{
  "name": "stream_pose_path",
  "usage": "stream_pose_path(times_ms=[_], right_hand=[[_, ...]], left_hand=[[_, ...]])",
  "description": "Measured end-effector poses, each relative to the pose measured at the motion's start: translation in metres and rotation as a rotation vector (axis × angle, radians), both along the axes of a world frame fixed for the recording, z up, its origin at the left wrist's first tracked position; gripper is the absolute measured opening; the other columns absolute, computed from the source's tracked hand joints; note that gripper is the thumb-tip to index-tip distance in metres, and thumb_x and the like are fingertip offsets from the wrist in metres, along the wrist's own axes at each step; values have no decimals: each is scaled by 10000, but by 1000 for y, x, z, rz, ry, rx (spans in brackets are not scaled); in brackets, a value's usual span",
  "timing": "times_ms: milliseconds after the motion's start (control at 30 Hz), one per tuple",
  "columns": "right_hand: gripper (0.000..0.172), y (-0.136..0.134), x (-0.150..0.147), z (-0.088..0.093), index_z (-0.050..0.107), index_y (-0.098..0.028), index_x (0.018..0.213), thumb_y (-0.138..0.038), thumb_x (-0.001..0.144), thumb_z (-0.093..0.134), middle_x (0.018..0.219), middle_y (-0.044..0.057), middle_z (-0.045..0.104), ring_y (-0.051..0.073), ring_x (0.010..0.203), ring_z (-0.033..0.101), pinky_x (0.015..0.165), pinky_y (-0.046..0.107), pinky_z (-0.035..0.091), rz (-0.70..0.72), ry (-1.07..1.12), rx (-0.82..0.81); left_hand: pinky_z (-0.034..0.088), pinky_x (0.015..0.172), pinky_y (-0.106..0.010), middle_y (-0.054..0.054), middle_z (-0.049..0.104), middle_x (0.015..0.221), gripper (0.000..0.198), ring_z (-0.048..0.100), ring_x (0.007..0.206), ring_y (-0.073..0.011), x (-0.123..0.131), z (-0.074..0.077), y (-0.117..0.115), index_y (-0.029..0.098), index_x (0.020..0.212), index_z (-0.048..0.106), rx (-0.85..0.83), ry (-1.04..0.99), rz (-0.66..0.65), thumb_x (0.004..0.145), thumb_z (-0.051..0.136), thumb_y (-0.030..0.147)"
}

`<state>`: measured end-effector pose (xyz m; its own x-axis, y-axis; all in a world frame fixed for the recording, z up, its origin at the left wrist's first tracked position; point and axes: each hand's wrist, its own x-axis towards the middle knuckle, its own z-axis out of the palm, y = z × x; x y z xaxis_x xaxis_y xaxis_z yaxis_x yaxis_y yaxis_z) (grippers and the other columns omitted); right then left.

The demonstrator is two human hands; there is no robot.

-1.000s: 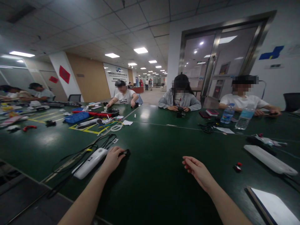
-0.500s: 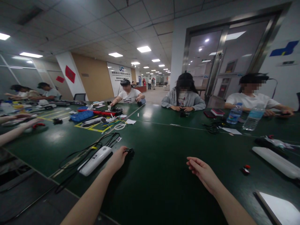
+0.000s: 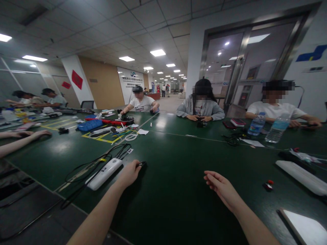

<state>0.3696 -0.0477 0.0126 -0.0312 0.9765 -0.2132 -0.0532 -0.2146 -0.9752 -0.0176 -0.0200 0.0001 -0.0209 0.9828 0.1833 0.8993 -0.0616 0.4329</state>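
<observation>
My left hand (image 3: pixel 129 174) rests on the dark green table (image 3: pixel 173 163) with its fingers closed round a small black object (image 3: pixel 142 164) that I cannot name. Just left of it lies a white oblong device (image 3: pixel 104 173) marked with a "2", with black cables (image 3: pixel 84 166) looped around it. My right hand (image 3: pixel 219 187) lies on the table apart from the left, fingers loosely curled and holding nothing. A small red and black part (image 3: pixel 267 185) sits on the table to its right.
Three people sit across the table; two water bottles (image 3: pixel 265 126) stand near the right one. Another person's arms (image 3: pixel 22 141) reach in from the left. A blue tray (image 3: pixel 89 125), tools and yellow floor-tape markings lie at left. A long white device (image 3: pixel 301 176) and a white sheet (image 3: pixel 304 228) lie at right.
The view has shifted slightly right and up. Another person's arms have come in at the left edge. My own hands have barely moved.
</observation>
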Motion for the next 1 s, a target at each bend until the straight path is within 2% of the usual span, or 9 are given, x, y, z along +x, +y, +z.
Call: stream_pose_path(times_ms=[333, 500, 700, 1000], right_hand=[[254, -4, -3, 8, 630, -227, 890, -359, 675, 595, 822, 44, 626, 201, 766, 551, 691, 335, 444, -22, 16, -29], [286, -3, -1, 5, 632, -227, 897, -383, 659, 609, 832, 50, 627, 212, 773, 556, 694, 347, 449, -16, 15, -15], [301, -1, -1, 1, 623, -217, 922, -383, 671, 611, 824, 34, 624, 179, 752, 543, 654, 294, 436, -11, 30, -11], [310, 0, 0, -1, 633, -223, 912, -396, 654, 626, 822, 35, 631, 194, 758, 552, 665, 317, 439, -12, 34, -7]], left_hand=[[395, 684, -266, -65, 611, 864, 200, 573, 797, -186, 3, 2, 1, 189, 912, 469, 2, -7, 29, 809, 365, 325], [394, 712, -262, -62, 609, 888, 186, 569, 829, -180, 5, 5, -2, 191, 908, 480, 2, -6, 4, 797, 394, 312], [395, 695, -251, -49, 620, 857, 192, 578, 794, -167, 4, 4, 0, 190, 887, 492, 9, -11, -3, 799, 401, 335], [397, 651, -250, -50, 617, 824, 206, 583, 749, -168, 4, 3, 1, 189, 907, 459, 7, -31, 66, 811, 367, 347]])
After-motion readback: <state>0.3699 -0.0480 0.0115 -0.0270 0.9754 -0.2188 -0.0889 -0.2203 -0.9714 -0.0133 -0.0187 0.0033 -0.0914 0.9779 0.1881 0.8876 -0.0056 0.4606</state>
